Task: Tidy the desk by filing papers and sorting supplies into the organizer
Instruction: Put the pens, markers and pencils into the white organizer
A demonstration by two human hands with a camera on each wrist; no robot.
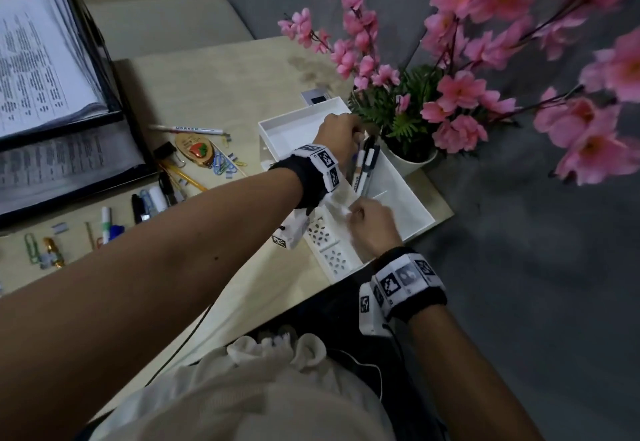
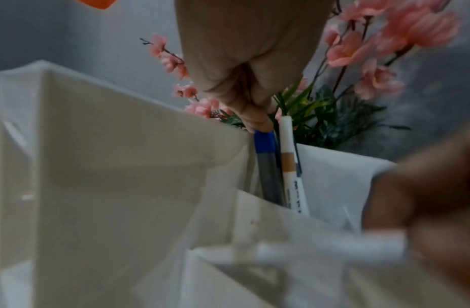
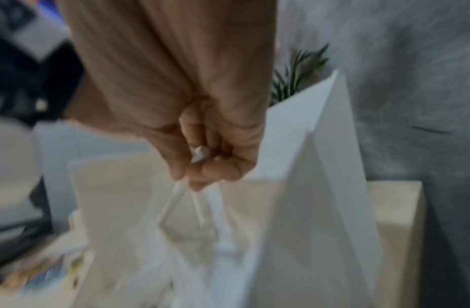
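Observation:
A white organizer (image 1: pixel 408 210) sits at the desk's right edge, with several pens and markers (image 1: pixel 367 163) standing in its middle slot. My left hand (image 1: pixel 356 132) reaches into that slot. In the left wrist view, the left hand (image 2: pixel 257 123) pinches the top of a blue-capped pen (image 2: pixel 264 143) beside a white marker (image 2: pixel 289 166). My right hand (image 1: pixel 360 213) is at the organizer's near divider. In the right wrist view, the right hand (image 3: pixel 202 166) has curled fingers pinching a small white piece (image 3: pixel 199 154). Blur hides what the piece is. The organizer wall (image 3: pixel 321 166) rises beside it.
Loose supplies lie on the desk to the left: a white marker (image 1: pixel 190 129), a binder clip (image 1: pixel 164 151), paper clips (image 1: pixel 221 161), pencils (image 1: pixel 183 174) and more pens (image 1: pixel 138 208). A black paper tray (image 1: pixel 114 104) stands far left. A pot of pink flowers (image 1: pixel 412 156) crowds the organizer's far side.

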